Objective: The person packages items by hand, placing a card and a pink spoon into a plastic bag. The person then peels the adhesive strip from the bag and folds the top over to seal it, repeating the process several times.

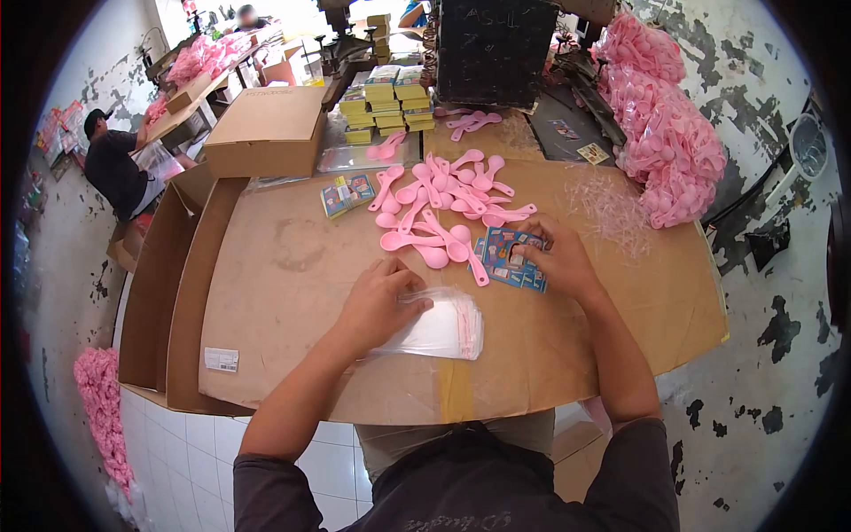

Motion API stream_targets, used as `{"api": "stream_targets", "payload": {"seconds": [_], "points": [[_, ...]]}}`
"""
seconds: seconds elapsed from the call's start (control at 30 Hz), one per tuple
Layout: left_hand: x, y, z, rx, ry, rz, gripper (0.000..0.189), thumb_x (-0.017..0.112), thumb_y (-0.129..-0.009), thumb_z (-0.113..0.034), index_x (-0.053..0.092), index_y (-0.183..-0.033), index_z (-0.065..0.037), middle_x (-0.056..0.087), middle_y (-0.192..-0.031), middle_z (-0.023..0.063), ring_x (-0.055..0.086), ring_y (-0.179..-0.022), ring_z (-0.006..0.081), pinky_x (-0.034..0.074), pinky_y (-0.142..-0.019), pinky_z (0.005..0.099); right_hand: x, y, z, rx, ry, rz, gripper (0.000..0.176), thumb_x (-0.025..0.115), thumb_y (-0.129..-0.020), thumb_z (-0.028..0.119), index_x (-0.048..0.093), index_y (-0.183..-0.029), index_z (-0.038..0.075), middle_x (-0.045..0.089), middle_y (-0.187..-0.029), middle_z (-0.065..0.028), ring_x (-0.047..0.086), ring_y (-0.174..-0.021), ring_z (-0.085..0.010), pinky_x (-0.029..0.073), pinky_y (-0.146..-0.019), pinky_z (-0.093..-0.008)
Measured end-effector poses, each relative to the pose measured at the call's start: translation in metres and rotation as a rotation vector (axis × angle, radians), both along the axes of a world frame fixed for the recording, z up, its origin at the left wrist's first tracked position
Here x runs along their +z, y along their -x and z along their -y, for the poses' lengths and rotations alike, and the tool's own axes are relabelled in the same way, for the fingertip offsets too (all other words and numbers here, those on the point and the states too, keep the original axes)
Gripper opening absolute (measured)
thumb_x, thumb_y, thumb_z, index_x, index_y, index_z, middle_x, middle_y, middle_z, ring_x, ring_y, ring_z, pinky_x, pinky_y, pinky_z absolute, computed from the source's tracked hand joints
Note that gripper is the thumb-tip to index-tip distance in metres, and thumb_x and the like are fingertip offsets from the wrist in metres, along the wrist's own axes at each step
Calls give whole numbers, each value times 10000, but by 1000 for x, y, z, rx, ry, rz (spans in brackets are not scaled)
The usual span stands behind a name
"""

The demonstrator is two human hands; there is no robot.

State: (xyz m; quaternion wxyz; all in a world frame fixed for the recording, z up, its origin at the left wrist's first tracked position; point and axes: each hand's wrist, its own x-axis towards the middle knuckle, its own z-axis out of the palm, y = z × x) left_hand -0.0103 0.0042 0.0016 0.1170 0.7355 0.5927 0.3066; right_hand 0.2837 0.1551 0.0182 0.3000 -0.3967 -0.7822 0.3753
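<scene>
My left hand [384, 301] is at the upper left edge of a stack of clear plastic bags [443, 328], thumb and fingers bent close together on the plastic. My right hand [558, 257] has its fingers and thumb closed on a blue printed card [501, 248], with more such cards beneath it. Just beyond both hands lies a loose pile of pink spoons [434, 199], some touching the cards. A small stack of cards [347, 196] rests left of the pile.
A closed cardboard box [266, 124] stands at the back left, beside a long open box [177, 284]. Stacked card bundles [386, 96] are at the back. Bagged pink spoons [665, 133] rise at the right. A seated person [120, 168] is at the far left.
</scene>
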Motion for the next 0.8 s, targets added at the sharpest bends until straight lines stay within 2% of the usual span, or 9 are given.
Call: {"api": "stream_targets", "payload": {"seconds": [0.07, 0.2, 0.27, 0.3, 0.37, 0.5, 0.6, 0.7, 0.8], "points": [[-2, 2, -1, 22, 124, 125, 256, 826, -832, -185, 742, -1036, -55, 644, -894, 76, 627, -892, 228, 514, -830, 363, -6, -3, -7, 0, 97, -106, 222, 759, -859, 36, 639, -1044, 5, 715, -976, -103, 693, -930, -215, 526, -832, -360], [0, 2, -2, 58, 225, 495, 224, 818, -843, -131, 738, -1036, -51, 702, -903, 65, 641, -863, 174, 512, -815, 326, -13, -5, -9, -26, -169, -27, 222, 756, -886, 64, 641, -1067, 6, 729, -989, -96, 694, -880, -165, 543, -796, -330], [7, 4, -2, 52, 216, 405, 213, 811, -867, -124, 733, -1044, -34, 726, -911, 63, 646, -852, 148, 515, -810, 316, -17, -5, -13, -42, -389, 58, 239, 757, -894, 75, 650, -1097, 9, 734, -995, -92, 695, -866, -147, 552, -784, -317], [9, 4, -1, 48, 214, 362, 208, 807, -879, -120, 730, -1047, -25, 737, -916, 62, 648, -847, 136, 517, -807, 311, -12, -3, -8, -31, -321, -4, 254, 760, -894, 84, 654, -1114, 14, 732, -1001, -92, 695, -883, -146, 554, -791, -318], [11, 3, 0, 17, 271, 536, 209, 799, -902, -128, 726, -1057, -7, 742, -924, 57, 649, -842, 119, 522, -785, 306, 5, 5, 11, -11, -184, -127, 284, 767, -895, 102, 661, -1146, 23, 729, -1013, -93, 695, -915, -142, 558, -805, -321], [6, 0, 1, -34, 386, 868, 203, 773, -944, -138, 719, -1061, 19, 750, -949, 47, 662, -887, 92, 539, -781, 296, -9, 20, 29, 161, 37, -326, 309, 774, -907, 90, 663, -1189, 28, 722, -1027, -71, 684, -948, -117, 561, -817, -302], [12, -2, 2, -13, 411, 745, 164, 740, -966, -102, 698, -1066, 22, 751, -1028, 55, 700, -957, 123, 553, -856, 279, -18, 31, 39, 162, 45, -390, 303, 762, -922, 62, 659, -1203, 16, 714, -1054, -68, 680, -964, -108, 564, -836, -289], [15, -7, 2, 17, 319, 626, 137, 730, -968, -76, 687, -1040, 32, 747, -1060, 75, 709, -982, 135, 558, -880, 287, -22, 36, 44, 123, 46, -461, 286, 739, -941, 36, 653, -1211, 0, 705, -1089, -75, 684, -974, -116, 567, -859, -289], [5, -6, -4, -65, -29, 571, 132, 740, -960, -68, 676, -1014, 34, 746, -1075, 93, 710, -1000, 138, 559, -877, 284, -21, 39, 48, 111, 97, -505, 273, 720, -955, 27, 647, -1216, -7, 700, -1109, -78, 686, -987, -124, 570, -879, -295]]}}
